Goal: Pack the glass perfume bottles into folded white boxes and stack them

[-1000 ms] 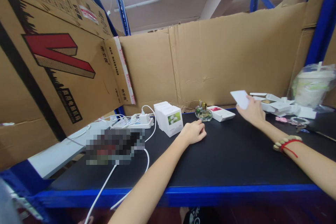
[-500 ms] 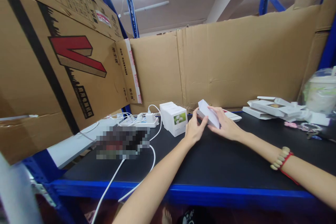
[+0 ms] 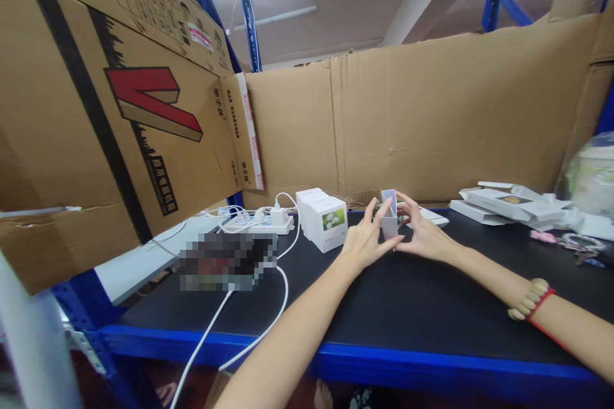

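A small white box [image 3: 389, 226] stands upright between my hands above the black table top, with an opening and a flap visible at its top. My left hand [image 3: 367, 236] grips it from the left, with a finger at its upper part and the thumb low on the front. From the right, my right hand [image 3: 422, 233] holds the same box, fingers at the upper edge and thumb near the bottom. Left of my hands sits a row of white boxes [image 3: 322, 220], the front one bearing a green picture with white flowers. A flat white item [image 3: 434, 217] lies behind my right hand.
Flattened white cartons [image 3: 511, 204] lie at the right, near keys with a pink charm [image 3: 543, 237] and a bagged cup [image 3: 595, 176]. At left are a power strip [image 3: 263, 223], a white cable [image 3: 286, 291] and a pixelated object [image 3: 225, 262]. Cardboard walls [image 3: 432, 121] stand behind.
The small white box has turned from tilted and slanting to upright, its top opening now showing. My fingers have shifted around it. The whole view has moved slightly, so things appear farther right.
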The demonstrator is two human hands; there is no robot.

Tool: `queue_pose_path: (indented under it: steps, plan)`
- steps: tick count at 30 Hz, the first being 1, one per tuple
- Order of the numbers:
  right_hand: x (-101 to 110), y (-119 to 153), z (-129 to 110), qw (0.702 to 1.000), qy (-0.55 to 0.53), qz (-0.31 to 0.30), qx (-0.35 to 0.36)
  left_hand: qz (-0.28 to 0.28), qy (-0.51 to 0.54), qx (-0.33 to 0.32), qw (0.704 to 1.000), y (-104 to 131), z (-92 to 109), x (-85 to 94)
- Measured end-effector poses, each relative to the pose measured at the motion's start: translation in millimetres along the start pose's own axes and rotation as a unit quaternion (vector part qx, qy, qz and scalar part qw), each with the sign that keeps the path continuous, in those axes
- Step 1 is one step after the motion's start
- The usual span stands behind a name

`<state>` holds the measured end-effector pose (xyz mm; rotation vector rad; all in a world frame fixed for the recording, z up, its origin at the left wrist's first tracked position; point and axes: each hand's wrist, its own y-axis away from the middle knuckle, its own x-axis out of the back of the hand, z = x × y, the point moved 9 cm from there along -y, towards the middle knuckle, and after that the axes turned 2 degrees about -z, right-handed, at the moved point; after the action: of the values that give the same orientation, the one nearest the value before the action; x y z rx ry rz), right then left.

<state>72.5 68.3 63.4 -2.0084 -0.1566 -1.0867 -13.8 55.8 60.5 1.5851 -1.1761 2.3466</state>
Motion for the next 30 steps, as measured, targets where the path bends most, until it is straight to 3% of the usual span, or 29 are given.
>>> queue_pose_path:
  steps: [8, 15, 30]
  plan:
    - [-2.9, 0.9, -1.2, 0.999, 0.015, -0.043, -0.020, 0.021, 0.024, 0.002, 0.999, 0.0, -4.1, 0.6]
    - [0.2, 0.8, -2.3, 0.998, 0.037, -0.053, -0.022, 0.033, 0.131, 0.111, 0.985, 2.8, -26.9, -0.6]
    - [-4.0, 0.9, 6.2, 0.994, -0.056, -0.086, -0.033, -0.048, 0.168, 0.118, 0.977, 3.4, -31.7, -9.2]
